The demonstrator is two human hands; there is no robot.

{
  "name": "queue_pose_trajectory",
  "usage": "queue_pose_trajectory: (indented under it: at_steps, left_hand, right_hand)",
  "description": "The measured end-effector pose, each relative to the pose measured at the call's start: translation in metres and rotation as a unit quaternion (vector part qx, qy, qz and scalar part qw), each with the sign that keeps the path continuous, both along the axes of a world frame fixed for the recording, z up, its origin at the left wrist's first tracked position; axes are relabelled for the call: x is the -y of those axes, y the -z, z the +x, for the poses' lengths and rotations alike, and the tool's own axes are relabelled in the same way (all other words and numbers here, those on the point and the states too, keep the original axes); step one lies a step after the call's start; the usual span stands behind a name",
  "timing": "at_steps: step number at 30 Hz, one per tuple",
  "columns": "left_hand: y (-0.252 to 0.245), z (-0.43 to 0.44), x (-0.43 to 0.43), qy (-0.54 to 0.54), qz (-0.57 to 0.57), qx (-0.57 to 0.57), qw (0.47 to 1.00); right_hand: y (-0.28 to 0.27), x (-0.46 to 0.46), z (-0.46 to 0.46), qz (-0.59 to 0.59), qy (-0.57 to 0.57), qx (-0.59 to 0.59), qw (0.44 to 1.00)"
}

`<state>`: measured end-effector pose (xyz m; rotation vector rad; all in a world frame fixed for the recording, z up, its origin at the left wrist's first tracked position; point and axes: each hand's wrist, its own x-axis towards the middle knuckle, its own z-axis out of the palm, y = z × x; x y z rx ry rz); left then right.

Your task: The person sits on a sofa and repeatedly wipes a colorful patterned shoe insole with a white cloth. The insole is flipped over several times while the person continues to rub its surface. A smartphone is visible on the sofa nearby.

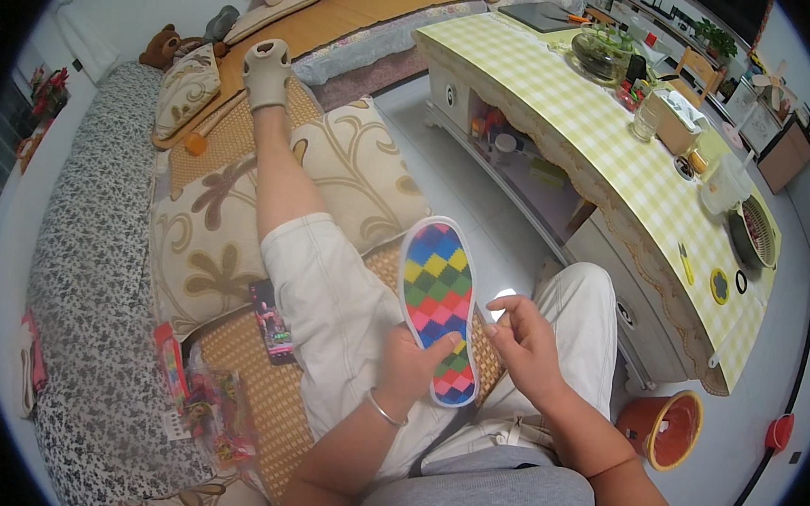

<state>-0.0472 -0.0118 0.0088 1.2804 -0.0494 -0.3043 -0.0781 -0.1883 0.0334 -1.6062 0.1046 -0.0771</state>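
My left hand point(414, 368) holds an insole point(439, 284) upright over my lap, thumb across its face. Stepped diamonds in blue, yellow, green, red and pink cover the insole, and a white binding runs around its rim. To the right of it, a short gap away, is my right hand point(523, 341). Its fingers are curled, with the index fingertip and thumb tip near each other. Whether something thin, such as a needle or thread, is between them is too small to tell. A smartphone point(272, 325) with a lit screen lies beside my thigh.
Plastic bags of colored thread point(221, 410) lie on the woven seat mat point(278, 414) to my left. On the right, a table with a checked cloth point(599, 140) bears yellow thread snips point(686, 264), a basket point(754, 230) and jars. An orange bin point(676, 435) stands on the floor.
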Motion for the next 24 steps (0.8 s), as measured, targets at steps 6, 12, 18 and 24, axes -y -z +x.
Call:
queue_pose_trajectory:
  at_steps: [6, 12, 18, 24]
  left_hand:
    - [-0.006, 0.002, 0.003, -0.013, -0.072, -0.053, 0.996]
    - [-0.006, 0.001, 0.005, -0.033, -0.086, -0.058, 0.994]
    - [-0.003, 0.002, 0.002, -0.04, -0.076, -0.082, 0.993]
    - [-0.003, 0.0, 0.003, -0.05, -0.08, -0.057, 0.994]
  right_hand:
    - [-0.008, -0.004, 0.005, -0.077, -0.02, 0.024, 0.997]
    - [-0.005, -0.012, 0.004, -0.103, -0.035, 0.006, 0.994]
    - [-0.005, -0.012, 0.005, -0.16, 0.021, 0.103, 0.982]
    - [-0.015, -0.011, 0.004, -0.309, -0.002, 0.212, 0.927]
